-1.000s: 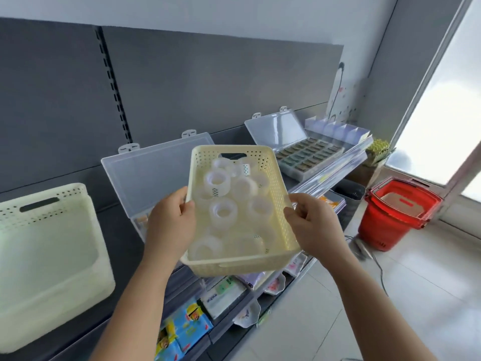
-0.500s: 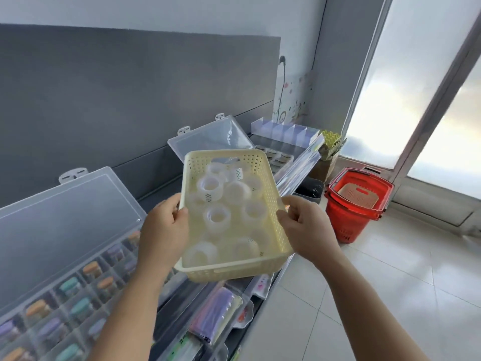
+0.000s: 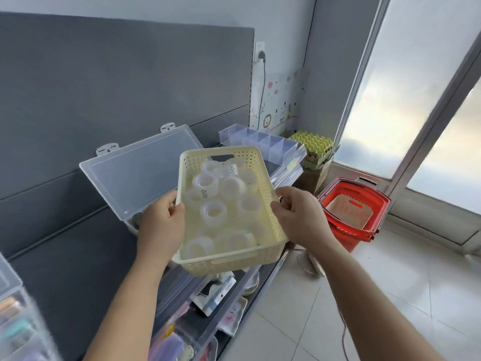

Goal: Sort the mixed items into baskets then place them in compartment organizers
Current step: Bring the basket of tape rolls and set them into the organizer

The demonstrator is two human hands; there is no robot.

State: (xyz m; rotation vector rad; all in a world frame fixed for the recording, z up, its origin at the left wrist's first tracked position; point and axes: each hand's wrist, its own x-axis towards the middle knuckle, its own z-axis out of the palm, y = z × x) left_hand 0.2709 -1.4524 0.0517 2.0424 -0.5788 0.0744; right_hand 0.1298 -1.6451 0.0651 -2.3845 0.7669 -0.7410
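I carry a cream perforated basket (image 3: 270, 209) in front of me above the shelf. Several clear tape rolls (image 3: 213, 211) lie in it. My left hand (image 3: 161, 222) grips its left rim and my right hand (image 3: 299, 217) grips its right rim. Behind the basket stands a clear compartment organizer with its lid (image 3: 138, 170) propped open; its trays are hidden by the basket. A second clear divided organizer (image 3: 257, 140) sits further right on the shelf.
A grey back panel (image 3: 104, 87) rises behind the shelf. A filled organizer (image 3: 15, 321) is at the lower left. Lower shelves hold packaged goods (image 3: 216, 293). A red shopping basket (image 3: 354, 212) stands on the tiled floor by egg cartons (image 3: 315, 144).
I have moved right along the shelf with the basket. The filled organizer slid to the far left, and the open-lidded organizer now stands directly behind the basket. Both hands keep their grip.
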